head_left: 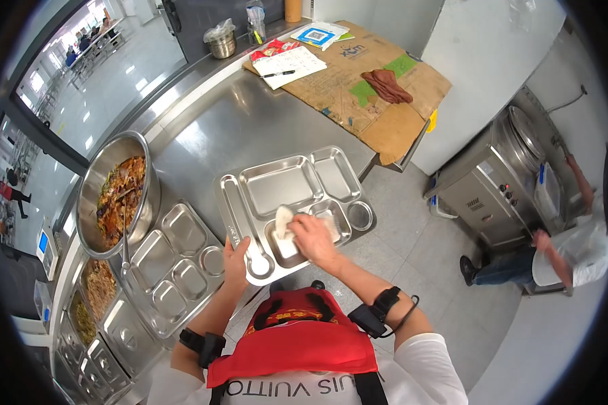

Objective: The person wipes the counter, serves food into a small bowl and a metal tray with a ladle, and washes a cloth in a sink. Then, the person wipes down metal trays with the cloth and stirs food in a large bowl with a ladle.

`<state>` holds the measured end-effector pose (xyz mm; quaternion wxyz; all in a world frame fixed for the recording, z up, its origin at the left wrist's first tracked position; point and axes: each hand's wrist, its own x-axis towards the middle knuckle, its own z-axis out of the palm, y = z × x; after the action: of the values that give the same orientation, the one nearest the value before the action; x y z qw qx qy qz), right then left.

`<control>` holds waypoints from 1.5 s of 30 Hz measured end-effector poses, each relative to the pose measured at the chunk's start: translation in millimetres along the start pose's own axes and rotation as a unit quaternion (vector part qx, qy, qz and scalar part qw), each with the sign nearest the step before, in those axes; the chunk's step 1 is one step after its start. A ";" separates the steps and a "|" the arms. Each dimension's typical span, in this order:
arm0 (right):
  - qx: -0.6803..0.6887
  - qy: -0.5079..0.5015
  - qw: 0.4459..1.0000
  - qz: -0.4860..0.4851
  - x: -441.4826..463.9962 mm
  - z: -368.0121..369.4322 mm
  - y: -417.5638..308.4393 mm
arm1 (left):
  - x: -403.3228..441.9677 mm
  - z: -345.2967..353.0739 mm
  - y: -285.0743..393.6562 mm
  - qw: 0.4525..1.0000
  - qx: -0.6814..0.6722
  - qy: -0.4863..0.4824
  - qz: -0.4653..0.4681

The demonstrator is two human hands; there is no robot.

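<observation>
A steel compartment tray (280, 183) is tilted in front of me, over the counter's edge. My left hand (235, 264) grips its near left corner, the thumb on the rim and the fingers hidden underneath. My right hand (312, 237) presses a white cloth (283, 221) into the lower middle compartments, its fingers bent round the cloth. Left of it, a second compartment tray (150, 262) lies beside a large steel bowl (150, 196) of mixed food with a ladle handle (125, 246) leaning out.
Food pans (100, 287) line the lower left. Flattened cardboard (358, 64) bears a brown cloth (386, 86), with papers (290, 64) and a pen beside it. At the right, another person (567, 250) stands by a steel appliance (483, 192).
</observation>
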<state>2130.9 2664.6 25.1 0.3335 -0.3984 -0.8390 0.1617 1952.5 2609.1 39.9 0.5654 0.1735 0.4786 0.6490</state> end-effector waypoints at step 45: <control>-0.046 -0.050 0.995 -0.077 -14.8 -27.7 35.2 | -16.3 -19.0 38.2 0.994 0.082 0.053 0.046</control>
<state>2176.5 2675.4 19.9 0.2842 -0.3388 -0.8893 0.1164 1921.1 2590.1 67.2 0.4928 0.2062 0.5508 0.6413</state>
